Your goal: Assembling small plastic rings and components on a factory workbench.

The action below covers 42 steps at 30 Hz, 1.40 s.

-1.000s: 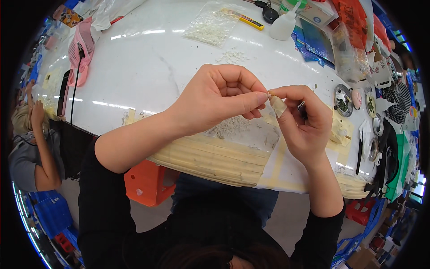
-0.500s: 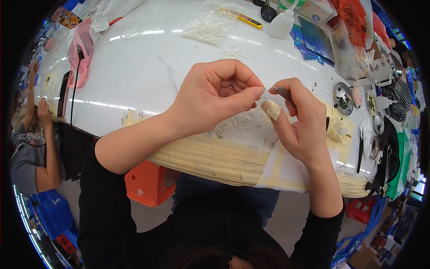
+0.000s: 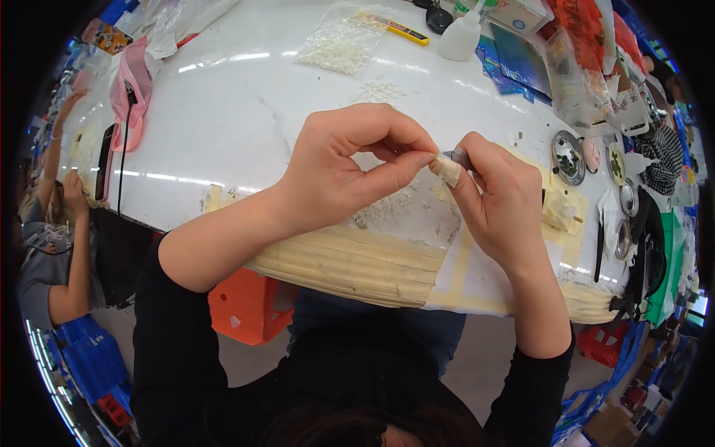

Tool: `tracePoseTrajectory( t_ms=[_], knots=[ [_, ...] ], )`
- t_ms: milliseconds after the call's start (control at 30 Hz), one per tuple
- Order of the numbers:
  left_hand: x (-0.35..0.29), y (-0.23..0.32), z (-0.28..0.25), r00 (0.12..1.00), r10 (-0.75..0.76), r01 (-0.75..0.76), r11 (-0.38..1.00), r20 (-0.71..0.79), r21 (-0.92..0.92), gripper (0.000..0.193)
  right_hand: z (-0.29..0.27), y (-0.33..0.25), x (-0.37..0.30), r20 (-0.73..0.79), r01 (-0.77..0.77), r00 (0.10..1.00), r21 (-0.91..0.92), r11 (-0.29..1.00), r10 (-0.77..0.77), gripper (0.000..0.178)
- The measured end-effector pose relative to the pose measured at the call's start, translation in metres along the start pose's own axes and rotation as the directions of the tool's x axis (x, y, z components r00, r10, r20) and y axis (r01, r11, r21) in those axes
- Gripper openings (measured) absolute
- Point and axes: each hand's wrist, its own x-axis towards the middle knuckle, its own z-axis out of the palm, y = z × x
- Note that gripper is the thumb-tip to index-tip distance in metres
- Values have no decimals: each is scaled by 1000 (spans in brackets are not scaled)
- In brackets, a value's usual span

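Observation:
Above the table, my left hand is closed in a pinch, thumb against index finger. Whatever its fingertips hold is too small to name. My right hand meets those fingertips from the right. Pale tape wraps its thumb, and a small grey, flat, blade-like piece sits between that thumb and the index finger. Below the hands lies a scatter of small white bits on the white tabletop.
A clear bag of white bits, a yellow cutter knife and a squeeze bottle lie at the back. Round metal tins stand at right. Tan tape covers the near edge. Another person sits at far left.
My right hand has closed its thumb and index finger and moved slightly left, so its tips now meet my left fingertips. My left hand stays nearly in place, still pinched.

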Motion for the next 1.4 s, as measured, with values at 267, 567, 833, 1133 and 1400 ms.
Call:
tracePoseTrajectory(
  t_ms=[267, 567, 833, 1133, 1400],
  knots=[
    [2, 2, -2, 996, 92, -92, 984, 8, 153, 15, -2, 1, 1, 1, 53, 999, -58, 997, -53, 18],
    [4, 3, -2, 989, 147, -145, 962, 8, 232, 14, -2, 1, 1, -18, 77, 997, -74, 994, -78, 16],
    [6, -6, -8, 986, -164, 164, 986, -29, 31, 9, -1, 2, 4, -13, 33, 999, -46, 998, -33, 18],
    [12, 0, -11, 841, -511, 536, 741, 178, -404, 13, -2, 5, 3, 44, -6, 999, -71, 997, 9, 17],
    [13, 0, -9, 864, -483, 503, 807, 143, -310, 13, -2, 5, 2, 60, -13, 998, -71, 997, 18, 17]
  ],
)
